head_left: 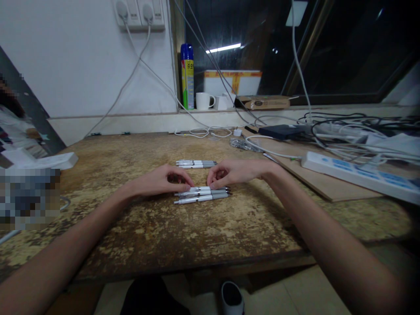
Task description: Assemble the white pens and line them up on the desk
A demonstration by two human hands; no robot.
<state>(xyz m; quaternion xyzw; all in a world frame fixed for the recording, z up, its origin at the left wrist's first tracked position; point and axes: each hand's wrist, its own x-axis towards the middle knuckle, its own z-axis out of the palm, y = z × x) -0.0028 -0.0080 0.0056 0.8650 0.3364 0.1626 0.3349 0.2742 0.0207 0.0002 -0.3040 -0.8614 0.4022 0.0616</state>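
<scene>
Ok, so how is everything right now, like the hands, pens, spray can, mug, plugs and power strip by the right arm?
left hand: bent, fingertips at the near pens
right hand: bent, fingertips at the near pens
near pens: lying side by side
far pens: lying flat
spray can: upright, cap on
mug: upright
plugs: pushed in
power strip: lying face up

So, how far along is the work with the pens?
The far pens lie side by side, so that group looks done. In hand: the near pens, with left hand and right hand at them. Perhaps left: straightening these, as the nearest slants.
</scene>
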